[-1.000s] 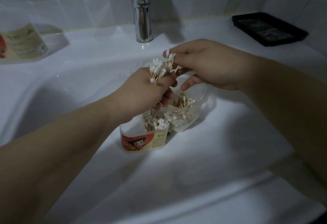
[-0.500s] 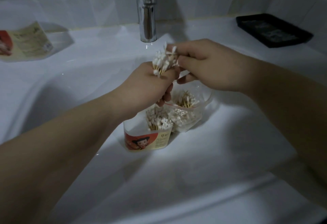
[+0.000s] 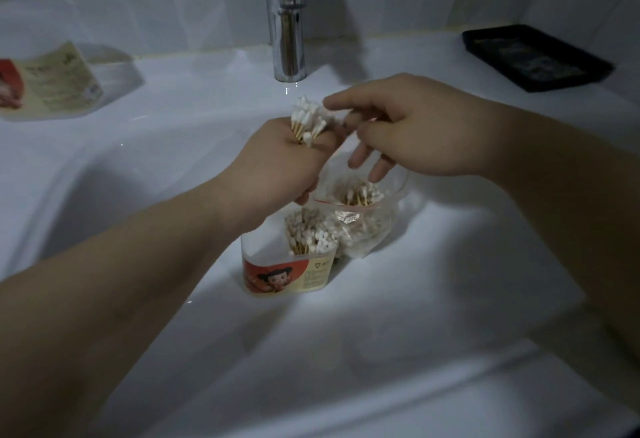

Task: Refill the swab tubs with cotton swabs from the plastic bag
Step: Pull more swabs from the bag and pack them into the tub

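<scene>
My left hand point(image 3: 280, 164) grips a bundle of cotton swabs point(image 3: 308, 119), white tips up, above the sink. My right hand point(image 3: 408, 129) reaches to the bundle from the right; its forefinger and thumb touch the swab tips while the other fingers hang spread over the plastic bag point(image 3: 360, 219). The clear bag stands open in the sink basin with swabs inside. Against its left side stands a clear swab tub point(image 3: 287, 275) with a red cartoon label, holding upright swabs in its right half.
A chrome tap point(image 3: 285, 22) rises behind the hands. A second labelled tub point(image 3: 52, 84) lies on the sink ledge at far left. A black tray point(image 3: 533, 57) sits on the ledge at back right. The white basin point(image 3: 381, 351) slopes toward me.
My right hand brought its few swabs to the bundle in my left hand, and its lower fingers have spread open. The left hand stays in place with the bundle.
</scene>
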Demonstrator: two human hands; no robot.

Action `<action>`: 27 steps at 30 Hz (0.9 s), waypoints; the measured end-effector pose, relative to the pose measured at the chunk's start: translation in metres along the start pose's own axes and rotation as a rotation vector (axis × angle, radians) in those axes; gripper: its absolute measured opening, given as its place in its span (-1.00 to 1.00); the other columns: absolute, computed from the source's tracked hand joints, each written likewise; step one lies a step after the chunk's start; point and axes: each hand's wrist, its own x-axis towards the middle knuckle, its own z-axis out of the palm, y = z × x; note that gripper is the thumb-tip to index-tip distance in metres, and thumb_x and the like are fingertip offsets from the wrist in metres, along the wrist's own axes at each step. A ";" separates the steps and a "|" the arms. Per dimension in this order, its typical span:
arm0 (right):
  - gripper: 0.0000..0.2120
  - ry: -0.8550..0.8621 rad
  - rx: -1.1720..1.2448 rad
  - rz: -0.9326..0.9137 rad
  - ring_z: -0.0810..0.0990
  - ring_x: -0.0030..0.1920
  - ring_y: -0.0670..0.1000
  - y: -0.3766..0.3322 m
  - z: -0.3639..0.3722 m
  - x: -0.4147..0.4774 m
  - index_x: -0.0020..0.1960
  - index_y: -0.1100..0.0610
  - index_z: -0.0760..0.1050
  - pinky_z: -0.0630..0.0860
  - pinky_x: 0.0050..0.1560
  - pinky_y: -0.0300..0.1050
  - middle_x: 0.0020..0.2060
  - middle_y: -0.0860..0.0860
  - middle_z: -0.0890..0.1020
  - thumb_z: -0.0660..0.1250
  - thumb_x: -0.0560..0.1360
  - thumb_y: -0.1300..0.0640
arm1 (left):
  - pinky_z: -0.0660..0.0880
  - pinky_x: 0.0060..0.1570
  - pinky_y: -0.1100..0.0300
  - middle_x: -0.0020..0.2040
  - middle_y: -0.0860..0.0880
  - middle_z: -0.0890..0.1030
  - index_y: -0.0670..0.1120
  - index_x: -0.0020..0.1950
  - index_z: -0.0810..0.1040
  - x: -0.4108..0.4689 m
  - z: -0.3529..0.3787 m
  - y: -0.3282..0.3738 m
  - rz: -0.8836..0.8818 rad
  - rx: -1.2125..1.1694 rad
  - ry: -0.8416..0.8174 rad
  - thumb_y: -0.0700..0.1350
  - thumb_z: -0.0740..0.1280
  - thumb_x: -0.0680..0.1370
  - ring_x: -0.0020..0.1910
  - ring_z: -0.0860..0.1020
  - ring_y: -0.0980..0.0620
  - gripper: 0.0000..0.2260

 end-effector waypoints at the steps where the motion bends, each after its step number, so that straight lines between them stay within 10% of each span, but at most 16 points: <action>1: -0.56 0.006 0.020 0.029 0.74 -0.18 -0.01 0.000 -0.002 -0.001 0.40 0.03 0.49 0.70 -0.15 -0.06 -0.02 -0.01 0.71 0.11 0.62 0.34 | 0.47 -0.40 0.12 -0.45 0.04 0.46 -0.05 -0.13 0.61 0.001 -0.001 -0.002 0.006 0.035 0.029 0.03 0.34 0.60 -0.44 0.47 0.02 -0.80; 7: -0.77 -0.199 -0.219 0.116 0.71 -0.32 -0.12 0.001 -0.002 -0.005 -0.04 -0.02 0.68 0.70 -0.03 -0.05 -0.28 -0.06 0.74 0.33 0.52 0.26 | 0.49 -0.40 0.12 -0.43 0.06 0.49 -0.07 -0.26 0.48 0.001 -0.008 -0.010 0.006 0.248 0.025 0.08 0.50 0.45 -0.48 0.48 0.03 -0.70; 13: -0.77 -0.346 -0.414 0.117 0.70 -0.13 -0.12 -0.004 0.007 -0.006 0.06 -0.22 0.68 0.65 0.07 0.00 -0.15 -0.22 0.71 0.50 0.42 0.01 | 0.51 -0.34 0.09 -0.48 0.00 0.49 -0.09 -0.28 0.49 0.002 -0.008 -0.008 -0.058 0.258 -0.005 -0.09 0.48 0.44 -0.48 0.49 -0.03 -0.79; 27: -0.91 -0.391 -0.700 -0.030 0.57 -0.26 0.03 0.002 0.032 0.006 -0.09 0.02 0.52 0.53 -0.25 -0.08 -0.26 0.00 0.59 0.40 0.43 0.07 | 0.40 -0.54 0.28 -0.55 0.07 0.46 -0.10 -0.28 0.46 0.000 -0.003 -0.006 -0.004 0.196 -0.004 -0.16 0.39 0.52 -0.57 0.42 0.11 -0.80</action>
